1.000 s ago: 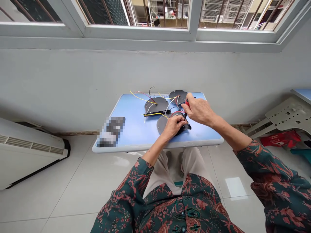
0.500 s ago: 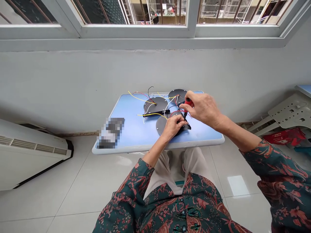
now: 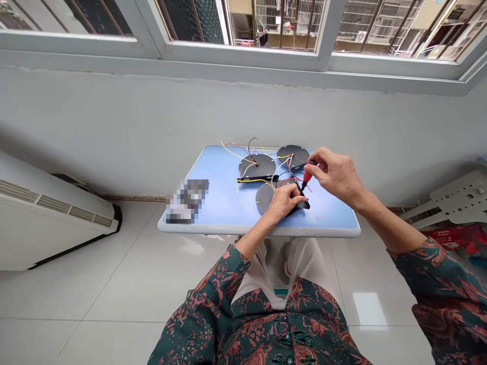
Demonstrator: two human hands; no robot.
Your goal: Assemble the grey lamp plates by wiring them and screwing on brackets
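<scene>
My right hand [image 3: 340, 177] grips a screwdriver [image 3: 309, 173] with a red and black handle, tilted so its tip points down at the near round part. Beside that tip, the fingers of my left hand [image 3: 283, 202] are closed on the dark bracket [image 3: 305, 203] at the right side of the near dark grey disc [image 3: 263, 197]. Part of this disc lies hidden under my left hand. Two similar discs with wires lie behind it, one at the back left [image 3: 253, 166] and one at the back right [image 3: 292, 153]. Any screw at the tip is too small to see.
The blue tabletop [image 3: 224, 208] has a white rim and stands by the wall under a window. A blurred, pixelated item [image 3: 189, 200] lies at its left. Yellow, red, white and black wires [image 3: 236, 154] stick out from the discs. A white appliance [image 3: 49, 218] stands left on the floor.
The camera view has shifted, so the table appears farther right. The right hand's grip on the screwdriver handle has loosened to the fingertips, and the screwdriver leans more. The left hand stays at the bracket.
</scene>
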